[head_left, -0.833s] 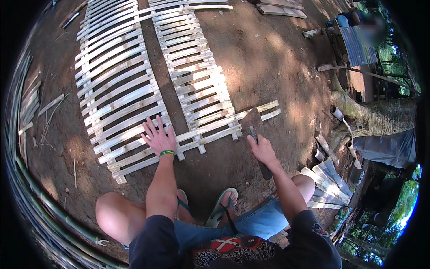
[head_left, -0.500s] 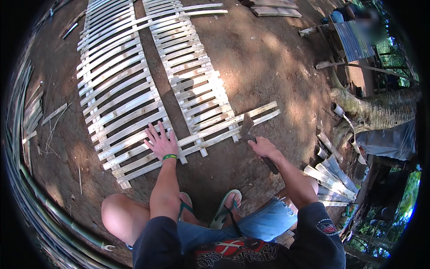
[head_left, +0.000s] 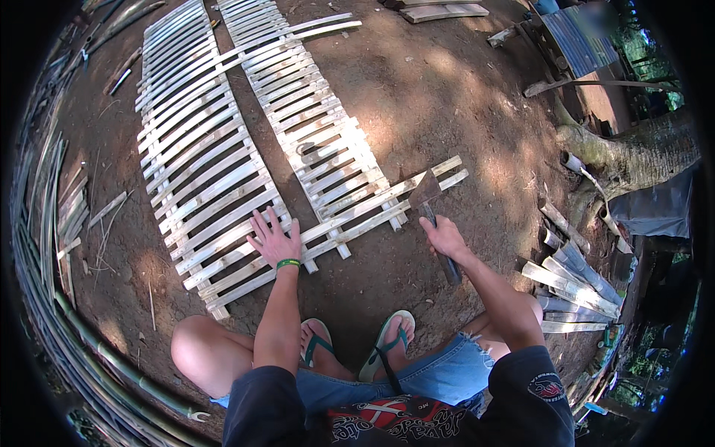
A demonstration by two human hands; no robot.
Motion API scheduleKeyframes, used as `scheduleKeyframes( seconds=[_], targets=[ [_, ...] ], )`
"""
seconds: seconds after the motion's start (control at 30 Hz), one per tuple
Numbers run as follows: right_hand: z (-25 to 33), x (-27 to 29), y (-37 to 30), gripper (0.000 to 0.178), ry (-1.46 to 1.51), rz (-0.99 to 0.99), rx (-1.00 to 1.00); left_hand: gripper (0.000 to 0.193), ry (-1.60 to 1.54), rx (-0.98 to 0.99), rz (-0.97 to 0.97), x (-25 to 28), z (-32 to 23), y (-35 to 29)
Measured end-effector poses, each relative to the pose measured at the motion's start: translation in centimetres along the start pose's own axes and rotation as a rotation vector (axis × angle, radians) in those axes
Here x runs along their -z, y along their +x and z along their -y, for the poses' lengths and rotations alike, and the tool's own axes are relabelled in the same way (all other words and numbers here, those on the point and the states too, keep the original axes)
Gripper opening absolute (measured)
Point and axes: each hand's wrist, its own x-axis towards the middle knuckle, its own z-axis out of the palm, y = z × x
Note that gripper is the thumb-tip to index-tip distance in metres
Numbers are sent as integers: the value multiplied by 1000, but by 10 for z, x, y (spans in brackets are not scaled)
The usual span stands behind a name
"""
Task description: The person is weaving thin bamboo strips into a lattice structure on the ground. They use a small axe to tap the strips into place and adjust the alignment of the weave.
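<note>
My left hand (head_left: 277,240), a green band at its wrist, lies with fingers spread on the near slats of a pale wooden lattice panel (head_left: 211,158). A narrower slatted panel (head_left: 309,119) lies to its right. Long cross strips (head_left: 357,216) span the near ends of both panels and stick out to the right. In my right hand (head_left: 445,237), fingers wrapped round its dark handle, is a hand tool (head_left: 425,189) with a flat, roughly triangular metal blade. The blade is over the strips' right ends; I cannot tell whether it touches them.
Bamboo poles (head_left: 112,365) curve along the left edge. Split pieces (head_left: 570,287) lie at the right near a tree trunk (head_left: 633,160). Boards (head_left: 445,12) lie at the far side, and a corrugated sheet (head_left: 581,41) stands at the far right. My sandalled feet (head_left: 389,339) are below the panels.
My right hand has turned the tool, and its blade now shows its broad side, nearer the strip ends. My left hand stays on the slats. The whole view has shifted slightly.
</note>
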Motion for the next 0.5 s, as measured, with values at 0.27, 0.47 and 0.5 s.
scheduleKeyframes(
  seconds=[0.27, 0.47, 0.5],
  targets=[
    [14, -15, -7, 44, 10, 46, -1, 98, 14, 6, 94, 5, 5, 0],
    [56, -21, -20, 41, -6, 104, 50, 98, -66, 31, 328, 25, 6, 13],
    [66, -20, -22, 41, -1, 118, 63, 96, -101, 39, 321, 29, 5, 15]
  ],
)
